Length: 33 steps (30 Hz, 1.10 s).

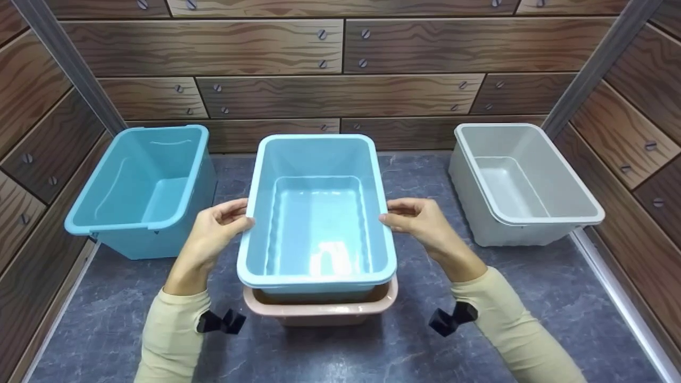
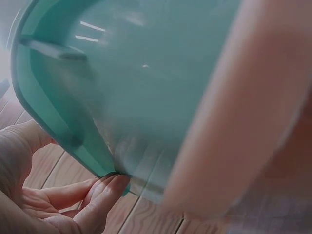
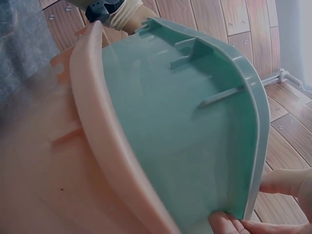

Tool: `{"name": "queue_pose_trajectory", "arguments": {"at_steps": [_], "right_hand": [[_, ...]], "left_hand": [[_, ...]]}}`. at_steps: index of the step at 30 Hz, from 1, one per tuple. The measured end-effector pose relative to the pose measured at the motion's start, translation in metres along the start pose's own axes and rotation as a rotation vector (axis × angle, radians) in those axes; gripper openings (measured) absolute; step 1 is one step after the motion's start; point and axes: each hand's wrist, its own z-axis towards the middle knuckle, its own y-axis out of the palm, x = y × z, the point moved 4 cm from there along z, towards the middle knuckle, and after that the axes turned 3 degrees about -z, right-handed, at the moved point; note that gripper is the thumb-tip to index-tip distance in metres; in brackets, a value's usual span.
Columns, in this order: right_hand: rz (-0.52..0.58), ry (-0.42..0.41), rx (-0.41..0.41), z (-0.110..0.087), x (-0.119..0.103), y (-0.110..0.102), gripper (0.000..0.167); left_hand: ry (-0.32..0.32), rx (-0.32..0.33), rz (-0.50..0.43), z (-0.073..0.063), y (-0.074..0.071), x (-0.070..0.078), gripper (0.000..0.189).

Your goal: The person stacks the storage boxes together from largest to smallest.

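A light blue plastic bin (image 1: 319, 154) sits partly inside a pink bin (image 1: 324, 309), its rim raised above the pink one. My left hand (image 1: 215, 229) pinches the blue rim on its left side, thumb on top and fingers beneath. On the opposite side my right hand (image 1: 420, 221) pinches the rim the same way. The left wrist view shows the fingertips (image 2: 105, 192) under the blue rim, beside the blurred pink rim (image 2: 243, 107). In the right wrist view the blue wall (image 3: 161, 122) rises out of the pink bin. How deep it sits is hidden.
A darker blue bin (image 1: 138, 223) stands on the left of the dark grey surface (image 1: 425, 340). To the right is a grey bin (image 1: 542, 213), apparently with a doubled rim. Wood-patterned walls (image 1: 340, 96) enclose the back and both sides, with metal bars (image 1: 601, 58) at the corners.
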Motion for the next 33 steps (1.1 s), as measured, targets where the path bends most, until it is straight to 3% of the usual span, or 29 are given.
{"name": "queue_pose_trajectory", "arguments": {"at_steps": [33], "right_hand": [[-0.02, 0.033, -0.015, 0.005, 0.013, 0.001, 0.045]], "left_hand": [[0.016, -0.033, 0.015, 0.002, 0.002, -0.009, 0.049]]}}
